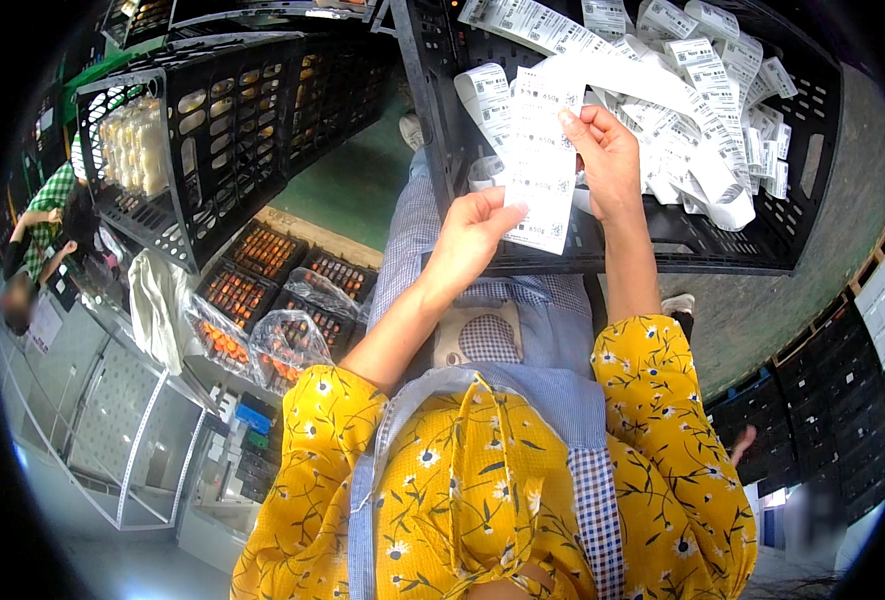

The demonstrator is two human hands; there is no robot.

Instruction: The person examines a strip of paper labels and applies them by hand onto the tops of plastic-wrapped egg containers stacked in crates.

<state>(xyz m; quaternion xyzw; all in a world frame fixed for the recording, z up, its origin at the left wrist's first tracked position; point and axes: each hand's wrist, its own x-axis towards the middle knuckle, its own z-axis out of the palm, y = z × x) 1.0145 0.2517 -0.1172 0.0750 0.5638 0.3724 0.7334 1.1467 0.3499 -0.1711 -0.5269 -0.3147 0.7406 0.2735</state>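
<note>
A strip of white printed labels (538,161) hangs between my two hands over a black plastic crate (776,247). My left hand (471,229) pinches the strip's lower left edge, thumb on top. Higher up on the right edge, my right hand (609,154) grips the same strip between thumb and curled fingers. Several printed labels run down its length, along with small square codes. Beyond my hands, a tangled heap of label strips (656,161) fills much of the crate. Behind the held strip, a blank white curl of backing (622,73) arches across the heap.
Stacked black crates (232,124) stand at the left, one holding clear packs (133,146). Trays of orange-brown items (243,289), some wrapped in plastic, sit low on the left. Another person in a checked shirt (52,191) is at far left. Dark crates (825,397) line the right.
</note>
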